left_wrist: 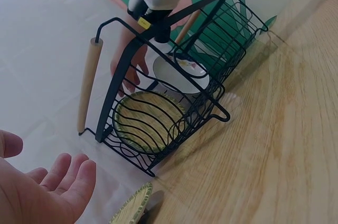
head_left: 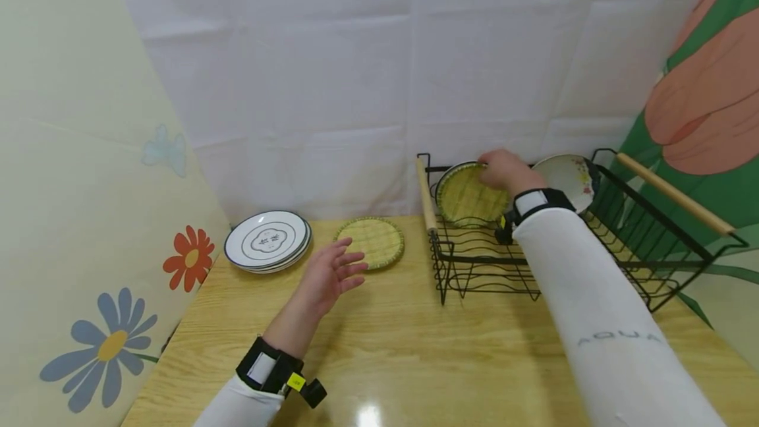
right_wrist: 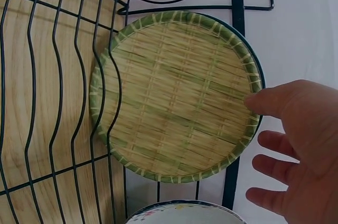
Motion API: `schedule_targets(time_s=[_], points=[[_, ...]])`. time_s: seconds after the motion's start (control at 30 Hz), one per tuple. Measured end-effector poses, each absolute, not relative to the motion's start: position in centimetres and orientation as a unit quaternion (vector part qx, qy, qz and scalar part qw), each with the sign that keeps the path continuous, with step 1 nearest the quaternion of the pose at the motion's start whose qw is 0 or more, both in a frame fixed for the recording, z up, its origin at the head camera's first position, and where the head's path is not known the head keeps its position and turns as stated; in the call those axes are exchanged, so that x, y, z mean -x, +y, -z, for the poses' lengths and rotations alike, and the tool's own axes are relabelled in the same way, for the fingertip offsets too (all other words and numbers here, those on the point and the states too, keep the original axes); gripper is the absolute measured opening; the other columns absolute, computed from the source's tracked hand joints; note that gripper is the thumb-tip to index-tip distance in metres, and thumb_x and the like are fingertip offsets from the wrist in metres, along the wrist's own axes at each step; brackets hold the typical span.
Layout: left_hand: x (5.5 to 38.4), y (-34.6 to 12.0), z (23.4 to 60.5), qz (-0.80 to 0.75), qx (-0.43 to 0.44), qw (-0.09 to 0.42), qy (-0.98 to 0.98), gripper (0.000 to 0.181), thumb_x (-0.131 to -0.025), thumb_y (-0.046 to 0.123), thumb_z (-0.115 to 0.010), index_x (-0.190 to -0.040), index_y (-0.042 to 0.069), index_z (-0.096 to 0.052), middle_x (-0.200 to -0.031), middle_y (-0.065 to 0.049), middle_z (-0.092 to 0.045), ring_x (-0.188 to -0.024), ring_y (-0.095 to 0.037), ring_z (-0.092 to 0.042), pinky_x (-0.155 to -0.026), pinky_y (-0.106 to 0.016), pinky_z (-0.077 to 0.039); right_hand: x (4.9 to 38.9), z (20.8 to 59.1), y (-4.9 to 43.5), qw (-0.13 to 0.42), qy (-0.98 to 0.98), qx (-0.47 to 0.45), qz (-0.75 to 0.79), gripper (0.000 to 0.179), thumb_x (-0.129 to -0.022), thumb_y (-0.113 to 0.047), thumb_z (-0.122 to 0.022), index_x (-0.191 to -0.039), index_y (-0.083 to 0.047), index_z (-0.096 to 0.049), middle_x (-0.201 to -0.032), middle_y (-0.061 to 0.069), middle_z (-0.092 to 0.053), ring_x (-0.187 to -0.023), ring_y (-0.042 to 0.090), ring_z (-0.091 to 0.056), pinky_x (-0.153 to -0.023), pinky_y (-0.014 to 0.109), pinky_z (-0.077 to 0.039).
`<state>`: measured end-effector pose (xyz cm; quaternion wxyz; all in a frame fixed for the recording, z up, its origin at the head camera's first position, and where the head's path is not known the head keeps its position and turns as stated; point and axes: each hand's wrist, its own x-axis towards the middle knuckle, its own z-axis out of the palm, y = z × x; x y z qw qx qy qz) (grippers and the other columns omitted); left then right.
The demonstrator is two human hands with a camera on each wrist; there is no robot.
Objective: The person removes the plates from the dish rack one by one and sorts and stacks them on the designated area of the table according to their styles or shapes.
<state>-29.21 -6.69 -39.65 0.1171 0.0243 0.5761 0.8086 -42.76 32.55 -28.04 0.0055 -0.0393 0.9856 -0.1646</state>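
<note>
My right hand (head_left: 506, 171) pinches the upper rim of a round woven bamboo tray (right_wrist: 174, 97), its thumb against the front face. The tray stands on edge among the wires of a black dish rack (head_left: 504, 259). A dark-rimmed plate (right_wrist: 261, 71) shows as a thin edge behind it. My left hand (head_left: 327, 275) is held out with fingers spread and relaxed, holding nothing. In the head view its fingers overlap the near edge of a second woven bamboo tray (head_left: 379, 239), which lies flat on the table.
To the left is a stack of white plates (head_left: 267, 239) with dark rims. A white bowl with a floral pattern (head_left: 563, 180) leans in the rack, right of the tray. The rack has wooden handles (head_left: 673, 193) at both ends. A white cloth (head_left: 320, 84) hangs behind the table.
</note>
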Motion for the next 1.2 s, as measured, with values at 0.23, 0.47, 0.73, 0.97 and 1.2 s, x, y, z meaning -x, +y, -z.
schedule_targets(time_s=[0.23,0.47,0.73,0.97,1.2], points=[[29.3,-6.7,39.8,-0.805,-0.025,0.121,0.581,0.048,-0.107,0.024,-0.043,-0.152,0.007,-0.044,-0.133,-0.022,-0.064,-0.104,-0.025,-0.073,-0.083,-0.035,-0.061,43.0,28.8,32.8,0.028,0.987,0.016,0.159,0.061,-0.101,-0.013,-0.047,-0.158,0.002,-0.032,-0.161,0.031,-0.032,-0.146,0.053,-0.033,-0.117,0.065,-0.034],[29.5,-6.7,39.8,-0.804,-0.023,0.127,0.581,0.047,-0.108,0.025,-0.043,-0.151,0.006,-0.044,-0.131,-0.021,-0.065,-0.111,-0.031,-0.071,-0.083,-0.035,-0.061,43.1,29.3,33.1,0.015,0.988,0.016,0.154,0.062,-0.1,-0.014,-0.05,-0.158,0.001,-0.032,-0.159,0.032,-0.035,-0.132,0.049,-0.048,-0.097,0.057,-0.044],[29.6,-6.7,40.0,-0.802,-0.021,0.127,0.584,0.048,-0.108,0.025,-0.044,-0.151,0.006,-0.044,-0.12,-0.012,-0.069,-0.105,-0.026,-0.073,-0.082,-0.035,-0.061,43.1,29.2,33.2,-0.004,0.989,0.022,0.148,0.055,-0.099,-0.012,-0.052,-0.151,0.0,-0.039,-0.149,0.034,-0.045,-0.127,0.049,-0.051,-0.094,0.058,-0.047],[29.7,-7.0,40.0,-0.8,-0.019,0.124,0.586,0.047,-0.108,0.025,-0.043,-0.151,0.007,-0.045,-0.135,-0.023,-0.063,-0.103,-0.024,-0.073,-0.085,-0.037,-0.061,43.2,28.8,33.2,-0.024,0.988,0.049,0.143,0.037,-0.097,-0.004,-0.049,-0.133,0.006,-0.05,-0.134,0.033,-0.056,-0.121,0.048,-0.055,-0.1,0.061,-0.048],[29.8,-7.2,40.1,-0.802,-0.02,0.125,0.584,0.048,-0.107,0.025,-0.044,-0.151,0.006,-0.045,-0.122,-0.014,-0.069,-0.105,-0.026,-0.073,-0.085,-0.037,-0.061,42.8,28.4,32.8,-0.019,0.991,0.055,0.121,0.038,-0.097,-0.002,-0.049,-0.131,0.012,-0.059,-0.136,0.035,-0.057,-0.127,0.051,-0.054,-0.106,0.062,-0.046]])
